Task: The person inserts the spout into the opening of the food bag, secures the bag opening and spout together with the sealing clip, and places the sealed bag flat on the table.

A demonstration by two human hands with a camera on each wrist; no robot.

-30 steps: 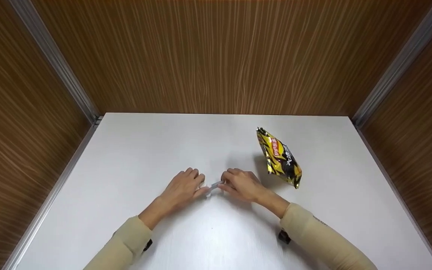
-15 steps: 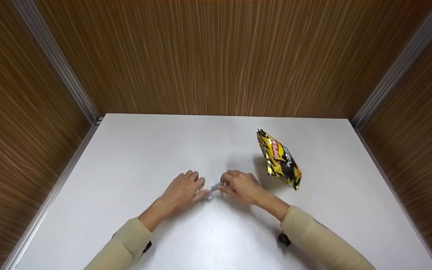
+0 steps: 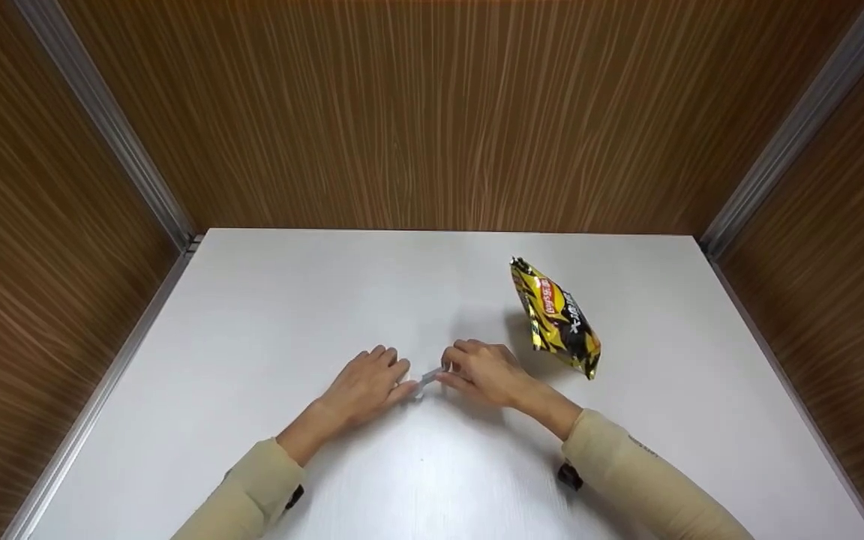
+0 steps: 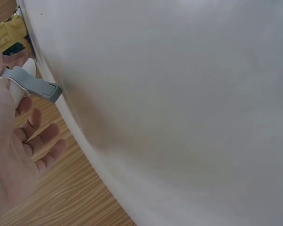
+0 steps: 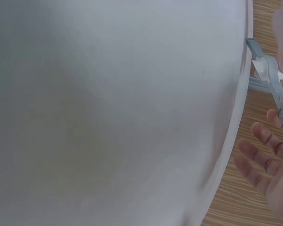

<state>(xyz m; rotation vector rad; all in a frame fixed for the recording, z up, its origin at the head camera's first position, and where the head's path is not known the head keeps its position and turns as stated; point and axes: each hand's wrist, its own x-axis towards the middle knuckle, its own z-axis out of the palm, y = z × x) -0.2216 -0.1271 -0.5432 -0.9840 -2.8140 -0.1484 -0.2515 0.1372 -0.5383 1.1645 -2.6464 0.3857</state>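
A small grey clip (image 3: 428, 376) lies low over the white table (image 3: 267, 315) between my two hands. My left hand (image 3: 369, 382) pinches its left end with thumb and forefinger, and my right hand (image 3: 483, 370) pinches the right end. In the left wrist view the grey clip (image 4: 32, 84) juts out from under my thumb, the other fingers (image 4: 40, 141) loosely spread. In the right wrist view the clip (image 5: 268, 70) shows a white roller part beside my fingers (image 5: 261, 155).
A yellow and black snack bag (image 3: 558, 318) stands tilted on the table just right of my right hand, also seen as the bag (image 4: 10, 35) in the left wrist view. Wood-grain walls (image 3: 432, 112) close in the table at the back and both sides.
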